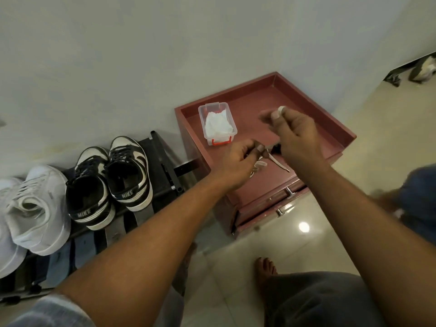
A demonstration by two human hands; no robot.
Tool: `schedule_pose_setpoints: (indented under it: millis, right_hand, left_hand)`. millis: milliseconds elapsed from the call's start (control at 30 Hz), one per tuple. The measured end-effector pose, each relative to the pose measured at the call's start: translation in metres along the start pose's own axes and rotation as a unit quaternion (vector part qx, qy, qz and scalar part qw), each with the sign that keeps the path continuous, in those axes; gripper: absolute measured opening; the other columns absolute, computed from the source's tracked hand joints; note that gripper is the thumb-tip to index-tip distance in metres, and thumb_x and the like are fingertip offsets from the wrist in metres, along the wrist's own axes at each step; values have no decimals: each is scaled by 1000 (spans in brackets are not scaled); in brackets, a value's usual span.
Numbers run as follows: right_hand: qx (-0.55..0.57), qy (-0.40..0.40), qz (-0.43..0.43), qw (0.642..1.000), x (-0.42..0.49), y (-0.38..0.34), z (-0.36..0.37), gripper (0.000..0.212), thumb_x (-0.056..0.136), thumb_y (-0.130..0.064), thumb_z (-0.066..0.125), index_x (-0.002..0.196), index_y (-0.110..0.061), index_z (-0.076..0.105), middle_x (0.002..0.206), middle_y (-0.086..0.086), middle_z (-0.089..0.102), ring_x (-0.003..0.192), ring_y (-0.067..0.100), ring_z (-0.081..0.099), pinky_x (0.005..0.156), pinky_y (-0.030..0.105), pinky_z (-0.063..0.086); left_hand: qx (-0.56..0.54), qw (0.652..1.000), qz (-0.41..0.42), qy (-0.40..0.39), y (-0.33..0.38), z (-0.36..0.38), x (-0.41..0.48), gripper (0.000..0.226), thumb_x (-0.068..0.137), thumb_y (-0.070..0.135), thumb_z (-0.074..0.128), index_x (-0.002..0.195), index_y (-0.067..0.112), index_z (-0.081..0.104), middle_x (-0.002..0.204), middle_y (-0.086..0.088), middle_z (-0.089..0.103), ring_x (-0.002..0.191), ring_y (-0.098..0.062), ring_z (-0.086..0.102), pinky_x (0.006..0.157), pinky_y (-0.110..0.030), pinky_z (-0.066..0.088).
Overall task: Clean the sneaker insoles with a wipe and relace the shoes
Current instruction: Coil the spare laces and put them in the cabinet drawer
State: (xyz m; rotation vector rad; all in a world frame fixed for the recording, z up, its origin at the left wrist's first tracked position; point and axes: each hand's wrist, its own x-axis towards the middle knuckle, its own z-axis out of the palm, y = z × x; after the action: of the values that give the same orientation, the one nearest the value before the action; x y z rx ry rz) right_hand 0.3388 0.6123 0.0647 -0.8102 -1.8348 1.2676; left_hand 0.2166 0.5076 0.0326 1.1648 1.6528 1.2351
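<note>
left hand (238, 159): pinches lace (259, 165), near left
right hand (297, 135): pinches the white lace end, raised farther right

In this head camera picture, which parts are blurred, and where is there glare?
Head view: the right hand is smeared by motion at its fingertips; the left hand, pinching a lace, is sharper. A bright round reflection glares on the floor tile beside the red cabinet. Light is dim and soft.

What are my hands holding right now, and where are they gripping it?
Left hand pinches a white shoelace above its loose coil; right hand pinches something small and white, too blurred to name.
</note>
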Motion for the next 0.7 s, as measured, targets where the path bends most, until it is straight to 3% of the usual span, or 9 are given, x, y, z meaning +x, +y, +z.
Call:
schedule_pose_setpoints:
  millis: [33,100,200,267,367,467,567,700]
  right_hand:
    - [-76,-24,-28,996,-1,5,-1,24,109,-30,51,108,-21,73,113,-5,77,91,18,75,88,51,61]
    - [-175,-55,-82,980,-2,10,-3,20,108,-30,53,94,-25,67,104,-10,77,78,13,73,71,44,61]
    - [-245,-79,-133,957,-2,10,-6,28,108,-23,54,82,-14,58,73,-10,68,64,7,63,61,30,48]
    - [-255,-128,-99,953,-2,13,-10,28,109,-24,52,85,-15,61,65,-11,63,59,7,61,59,27,45]
    - [-147,-223,27,963,0,20,-11,33,112,-28,47,95,-6,65,64,-7,60,58,13,53,58,29,42]
    - [10,-269,155,951,-1,12,-9,39,113,-27,41,94,-3,65,61,1,41,53,12,33,51,24,29]
    - [101,-285,204,931,-1,4,-8,40,113,-33,39,87,-13,62,63,0,29,53,10,23,51,25,17]
    - [179,-303,247,903,-3,-2,-5,38,111,-36,41,81,-19,57,64,-2,25,56,12,15,54,27,13]
  left_hand:
    - [19,1000,14,2,1,-3,0,26,113,19,52,96,15,71,88,4,76,67,-5,68,63,-28,55]
    - [81,995,47,15,3,-7,-1,25,112,22,54,97,13,71,69,17,67,56,-1,61,58,-20,47]
    - [157,980,105,55,5,-12,-1,23,109,32,58,90,23,69,65,20,62,59,1,56,62,-24,43]
    - [198,966,137,94,3,-18,1,24,107,36,59,91,23,70,71,20,65,65,0,59,64,-26,44]
    - [222,952,166,129,-2,-25,4,23,106,39,59,95,22,71,81,15,69,75,-4,64,67,-34,53]
    - [192,952,182,153,-4,-24,6,17,106,30,62,94,21,70,82,14,68,77,-8,64,67,-37,55]
    - [151,957,177,175,-5,-22,9,13,106,24,64,95,21,70,79,20,65,75,-5,63,65,-29,51]
    - [87,967,163,178,-7,-21,12,17,107,29,62,96,18,71,84,11,72,82,-13,70,73,-42,59]
